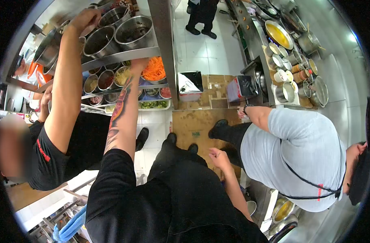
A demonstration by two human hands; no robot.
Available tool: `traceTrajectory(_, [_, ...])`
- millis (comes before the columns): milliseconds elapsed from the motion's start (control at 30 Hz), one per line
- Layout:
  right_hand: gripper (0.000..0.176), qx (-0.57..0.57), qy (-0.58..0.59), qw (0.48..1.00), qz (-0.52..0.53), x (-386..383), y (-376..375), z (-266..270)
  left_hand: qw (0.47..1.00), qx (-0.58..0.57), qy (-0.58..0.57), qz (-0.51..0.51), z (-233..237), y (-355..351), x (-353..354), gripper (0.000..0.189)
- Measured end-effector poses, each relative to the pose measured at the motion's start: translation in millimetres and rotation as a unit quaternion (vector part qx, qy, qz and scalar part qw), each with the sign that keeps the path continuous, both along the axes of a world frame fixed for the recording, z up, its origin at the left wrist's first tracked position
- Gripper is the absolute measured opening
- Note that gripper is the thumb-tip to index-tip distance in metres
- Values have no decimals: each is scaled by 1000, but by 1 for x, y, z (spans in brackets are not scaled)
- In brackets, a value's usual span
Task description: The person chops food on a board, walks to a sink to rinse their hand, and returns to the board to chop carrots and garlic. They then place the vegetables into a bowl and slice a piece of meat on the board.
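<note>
My left arm, tattooed along the forearm, stretches up to a metal rack. My left hand (pixel 139 63) reaches in under the rack's upper shelf, between a container of orange carrot shreds (pixel 154 69) and a container of pale yellow shreds (pixel 122 76). Its fingers are hidden behind the shelf edge. Lower down, my right hand (pixel 220 158) hangs in front of my body over the brown floor mat, its fingers loosely bent and a little apart, with nothing visible in them.
A co-worker on the left reaches over metal pots (pixel 134 33) on the upper shelf (pixel 124 53). Another co-worker in a grey shirt (pixel 294 154) stands close on the right. Beyond is a counter with containers and a bowl of yellow liquid (pixel 279 34). Bins (pixel 241 88) stand ahead.
</note>
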State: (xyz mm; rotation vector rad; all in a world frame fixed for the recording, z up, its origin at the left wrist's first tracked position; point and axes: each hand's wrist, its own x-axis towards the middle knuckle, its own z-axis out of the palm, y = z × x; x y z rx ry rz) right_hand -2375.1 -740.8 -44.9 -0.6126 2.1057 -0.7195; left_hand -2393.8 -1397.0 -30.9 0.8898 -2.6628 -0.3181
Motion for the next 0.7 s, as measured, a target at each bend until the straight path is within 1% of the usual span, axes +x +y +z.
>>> traceTrajectory(33, [40,0,0,1000,0,0,4,-1,999,-18,-31,-9,4,-3,2,54])
traceTrajectory(67, [40,1,6,1000,-6,-1,8,-1,999,-18,-31,-9,4,-2,4,54])
traceTrajectory(133, [41,1,13,1000,-14,-2,19,-8,994,94,-58,-16,9,4,8,53])
traceTrajectory(167, [41,3,27,1000,-7,-2,26,-19,994,93,-58,-18,19,22,10,53])
traceTrajectory(233, [42,6,41,999,0,-2,34,-36,991,72,-106,-46,32,63,8,50])
traceTrajectory(267, [43,14,53,998,21,-1,34,-39,991,73,-106,-45,24,68,0,50])
traceTrajectory(333, [43,23,67,997,45,0,32,-36,992,-22,-116,-34,4,71,-15,46])
traceTrajectory(367, [43,28,61,997,44,0,29,-31,993,-20,-115,-33,-1,64,-18,46])
traceTrajectory(433, [42,34,55,997,44,0,27,-22,996,34,-81,-10,-6,45,-16,37])
traceTrajectory(467, [42,27,54,997,38,0,27,-19,996,34,-82,-10,-2,37,-12,37])
traceTrajectory(533, [41,17,50,998,31,1,27,-17,999,-24,39,-9,-3,19,-4,35])
traceTrajectory(567, [40,14,36,999,19,1,30,-17,999,-25,36,-10,15,23,0,35])
traceTrajectory(600, [40,10,22,1000,7,1,32,-17,994,111,18,9,38,23,6,33])
traceTrajectory(633, [40,9,21,1000,7,0,33,-21,970,243,1,29,49,24,10,30])
traceTrajectory(667, [39,1,29,999,16,-1,33,-27,970,242,0,29,48,30,12,30])
traceTrajectory(700, [39,-7,36,999,26,-2,30,-26,923,340,170,57,38,35,14,27])
